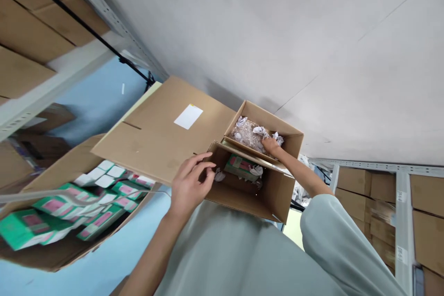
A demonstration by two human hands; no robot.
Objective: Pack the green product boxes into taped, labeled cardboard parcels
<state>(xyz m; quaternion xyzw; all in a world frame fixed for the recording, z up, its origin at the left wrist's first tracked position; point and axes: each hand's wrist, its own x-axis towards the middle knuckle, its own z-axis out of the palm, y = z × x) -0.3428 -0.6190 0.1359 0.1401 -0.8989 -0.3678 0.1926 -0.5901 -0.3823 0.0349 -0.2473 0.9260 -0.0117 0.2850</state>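
Observation:
My left hand [191, 184] is beside the left rim of the nearer open carton [249, 200], its fingers curved and apart with nothing in them. Inside that carton lie a green and pink box [237, 165] and a few wads of crumpled white paper [256, 170]. My right hand [272, 145] reaches down into the farther open carton [293, 142], its fingers closed at a wad of crumpled paper [259, 131]. Clear plastic wrap [247, 135] and more paper wads lie around it there; my fingertips are partly hidden.
A large cardboard flap [156, 134] with a white label [188, 116] extends left of the cartons. At lower left, a big carton [45, 259] holds several green and pink boxes [104, 219]. Shelves of cartons [354, 180] stand on both sides; a wall [277, 32] rises behind.

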